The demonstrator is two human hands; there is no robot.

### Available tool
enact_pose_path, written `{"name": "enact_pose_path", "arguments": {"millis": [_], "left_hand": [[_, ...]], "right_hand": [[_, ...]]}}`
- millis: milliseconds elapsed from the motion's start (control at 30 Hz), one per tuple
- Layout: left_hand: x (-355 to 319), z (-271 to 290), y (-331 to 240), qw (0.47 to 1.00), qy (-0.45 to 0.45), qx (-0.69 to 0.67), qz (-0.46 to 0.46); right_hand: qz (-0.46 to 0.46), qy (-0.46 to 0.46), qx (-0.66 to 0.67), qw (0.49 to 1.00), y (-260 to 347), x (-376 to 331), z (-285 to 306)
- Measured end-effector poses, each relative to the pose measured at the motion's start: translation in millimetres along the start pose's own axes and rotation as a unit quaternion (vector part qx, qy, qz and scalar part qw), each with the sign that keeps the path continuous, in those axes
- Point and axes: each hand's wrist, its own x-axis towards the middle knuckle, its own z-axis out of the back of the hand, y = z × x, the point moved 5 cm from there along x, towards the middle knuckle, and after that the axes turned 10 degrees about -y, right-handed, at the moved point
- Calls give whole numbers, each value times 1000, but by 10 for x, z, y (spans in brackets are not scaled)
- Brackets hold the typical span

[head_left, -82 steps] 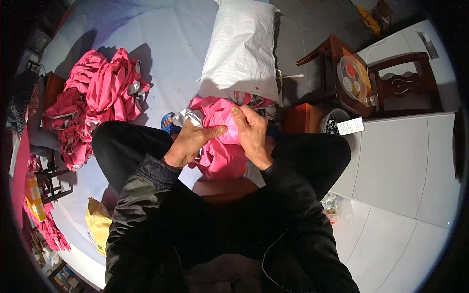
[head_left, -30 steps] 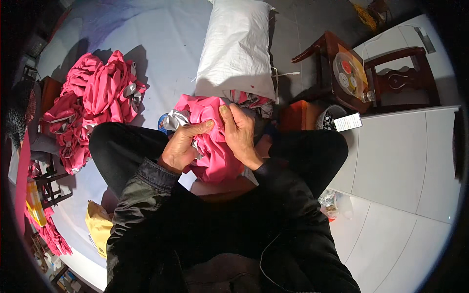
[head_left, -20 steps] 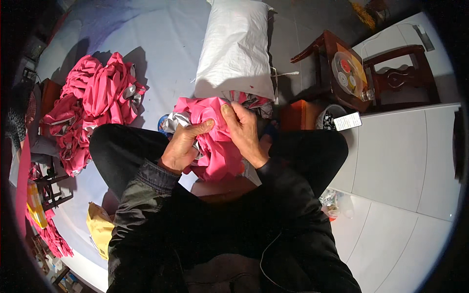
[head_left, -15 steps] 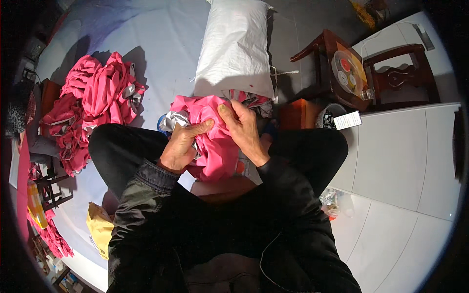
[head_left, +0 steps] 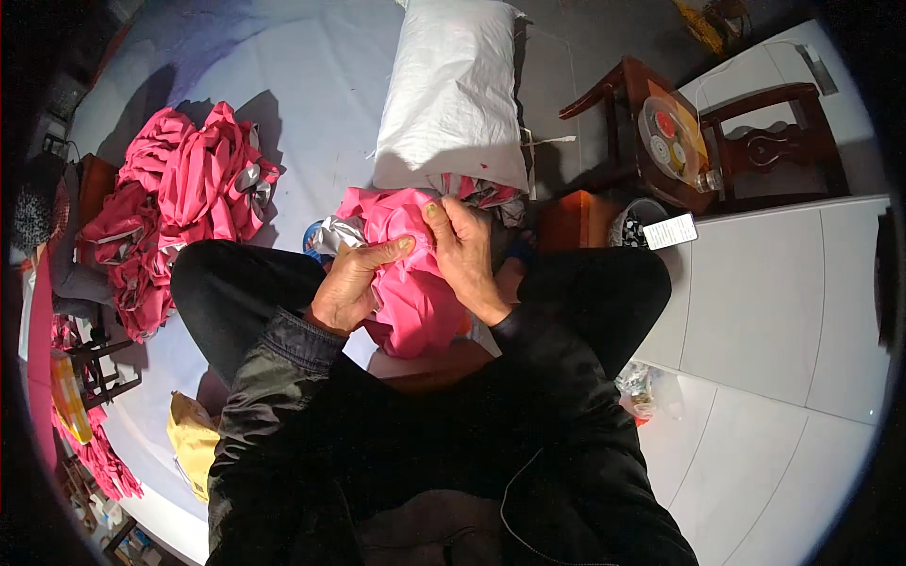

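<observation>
Between my knees hangs a bunched pink fabric piece (head_left: 427, 307) with a silver underside showing at its left. My left hand (head_left: 351, 283) pinches it between thumb and fingers, the thumb stretched toward the middle. On the other side my right hand (head_left: 464, 255) grips the same fabric, thumb on top and fingers folded behind. The two thumbs lie close together; the fingers beneath are partly hidden by cloth. Just beyond the hands stands a large white woven sack (head_left: 451, 104), with more pink and silver fabric (head_left: 486, 191) at its near end.
A big heap of pink fabric (head_left: 193, 189) lies at the left. On the right are a wooden chair (head_left: 779, 141), a wooden stool with a round plastic container (head_left: 665, 137), and a bin (head_left: 637, 226) with a white card. A yellow bag (head_left: 192, 439) sits at the lower left.
The pink fabric has shifted and is bunched a little differently between my hands. Both hands keep their hold in nearly the same place. At the far left, a dark-clothed person has moved slightly.
</observation>
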Motion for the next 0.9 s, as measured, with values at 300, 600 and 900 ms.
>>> {"name": "enact_pose_path", "arguments": {"millis": [300,600,900], "left_hand": [[-34,27,14,999,-2,-16,49],[55,102,21,999,-13,-12,27],[112,103,46,995,-75,60,-29]], "right_hand": [[33,-33,4,999,92,-60,-33],[0,-36,1,999,9,-36,-46],[84,-13,-88,992,-118,-34,-119]]}}
